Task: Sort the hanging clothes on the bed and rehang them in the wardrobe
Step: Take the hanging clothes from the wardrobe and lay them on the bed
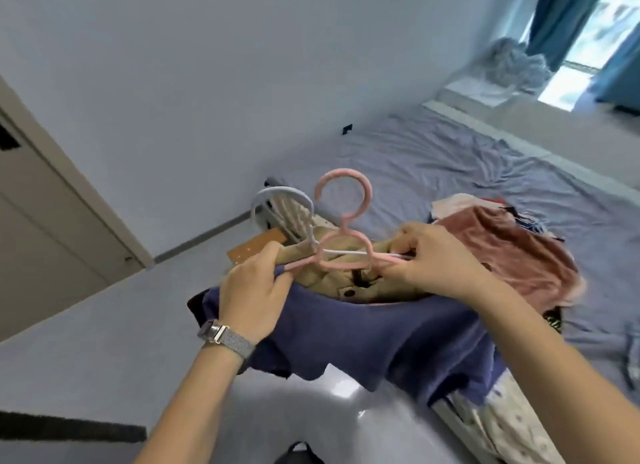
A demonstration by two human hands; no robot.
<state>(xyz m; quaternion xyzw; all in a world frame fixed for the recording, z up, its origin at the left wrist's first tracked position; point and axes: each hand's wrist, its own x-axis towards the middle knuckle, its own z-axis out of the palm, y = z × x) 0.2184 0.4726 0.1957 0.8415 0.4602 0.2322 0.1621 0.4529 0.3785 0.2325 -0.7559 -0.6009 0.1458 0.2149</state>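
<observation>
Head view, nearest first: my left hand point(254, 290), a mesh-strap watch point(225, 337) on its wrist, gripped the left end of the pink hanger point(341, 241), fingers point(268, 255) closed round the arm and the navy garment point(363, 335) draped from it. My right hand point(433, 259) pinched the hanger's right end, fingertips tight on the bar. Just behind the pink hanger sat a pale blue hanger point(282, 203) carrying a tan buttoned garment point(343, 276), the two hooks close together. Right of the pink hanger, a dusty-pink top point(512, 255) lay on the heap of clothes on the bed point(450, 158). Beyond it stretched bare rumpled sheet, then blue curtains point(561, 16) at the window. No wardrobe was in view.

I judged the risk plain: the two hangers could tangle at the hooks, dragging the tan piece along, or the navy cloth could slip off the left shoulder if that grip eased.
</observation>
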